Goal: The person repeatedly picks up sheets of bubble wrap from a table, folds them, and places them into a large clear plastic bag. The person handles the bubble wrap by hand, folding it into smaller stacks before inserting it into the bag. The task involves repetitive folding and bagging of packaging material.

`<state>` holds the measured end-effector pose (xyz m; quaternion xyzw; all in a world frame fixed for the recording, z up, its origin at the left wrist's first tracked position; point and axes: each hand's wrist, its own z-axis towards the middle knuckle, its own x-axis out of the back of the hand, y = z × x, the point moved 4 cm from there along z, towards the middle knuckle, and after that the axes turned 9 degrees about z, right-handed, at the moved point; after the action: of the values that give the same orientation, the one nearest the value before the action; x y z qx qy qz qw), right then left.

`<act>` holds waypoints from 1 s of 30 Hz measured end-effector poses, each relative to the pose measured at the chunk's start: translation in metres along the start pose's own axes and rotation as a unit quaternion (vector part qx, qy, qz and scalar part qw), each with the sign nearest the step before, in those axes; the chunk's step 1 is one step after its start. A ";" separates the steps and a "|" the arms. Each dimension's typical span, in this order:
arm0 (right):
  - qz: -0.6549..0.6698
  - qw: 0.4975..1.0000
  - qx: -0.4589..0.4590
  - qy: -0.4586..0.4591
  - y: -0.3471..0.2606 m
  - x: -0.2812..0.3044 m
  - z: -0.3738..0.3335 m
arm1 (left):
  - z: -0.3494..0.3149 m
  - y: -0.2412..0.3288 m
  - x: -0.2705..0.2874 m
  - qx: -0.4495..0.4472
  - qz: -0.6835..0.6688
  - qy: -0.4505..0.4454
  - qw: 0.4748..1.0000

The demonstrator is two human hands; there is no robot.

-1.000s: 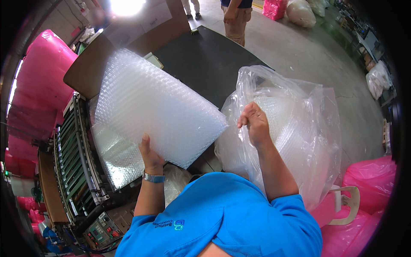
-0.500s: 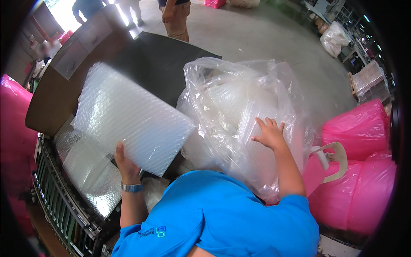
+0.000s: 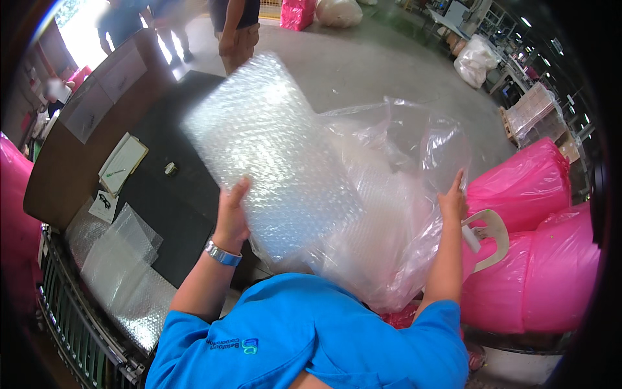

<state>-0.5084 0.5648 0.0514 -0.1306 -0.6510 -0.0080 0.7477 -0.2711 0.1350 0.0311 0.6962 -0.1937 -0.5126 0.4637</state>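
My left hand (image 3: 234,217) grips a stack of clear bubble wrap (image 3: 272,155) by its near left edge, thumb on top and fingers hidden beneath. The wrap is tilted and overlaps the left part of a large clear plastic bag (image 3: 447,152). More bubble wrap (image 3: 376,188) lies inside that bag. At the bag's right rim, my right hand (image 3: 452,201) has its index finger stretched along the film. Its other fingers look curled on the plastic, partly hidden. Flat bubble wrap pieces (image 3: 123,266) lie to the left.
A dark tabletop (image 3: 188,117) bears a clipboard (image 3: 123,162), a pair of glasses (image 3: 103,200) and a small object (image 3: 170,168). A roller conveyor (image 3: 71,311) runs at left. Pink wrapped bundles (image 3: 518,188) stand at right beside a cream curved handle (image 3: 495,240). People stand beyond the table.
My left hand has carried the bubble wrap stack rightward, over the bag's left part. My right hand has moved from the bag's middle to its right rim, and the film there is spread wider.
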 end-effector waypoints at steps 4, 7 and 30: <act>0.256 0.964 0.051 -0.039 0.061 -0.032 0.067 | 0.006 -0.026 -0.029 0.099 0.017 -0.052 0.994; 0.589 0.805 0.059 -0.029 0.033 0.038 0.073 | 0.004 -0.028 -0.063 0.200 -0.017 -0.102 0.974; 0.049 0.966 0.222 -0.125 -0.213 -0.163 0.051 | -0.030 -0.109 -0.012 0.357 0.071 -0.045 0.930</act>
<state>-0.6217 0.3434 -0.0621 0.0064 -0.7177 0.1898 0.6700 -0.2717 0.2110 -0.0530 0.7763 -0.4338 -0.4059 0.2106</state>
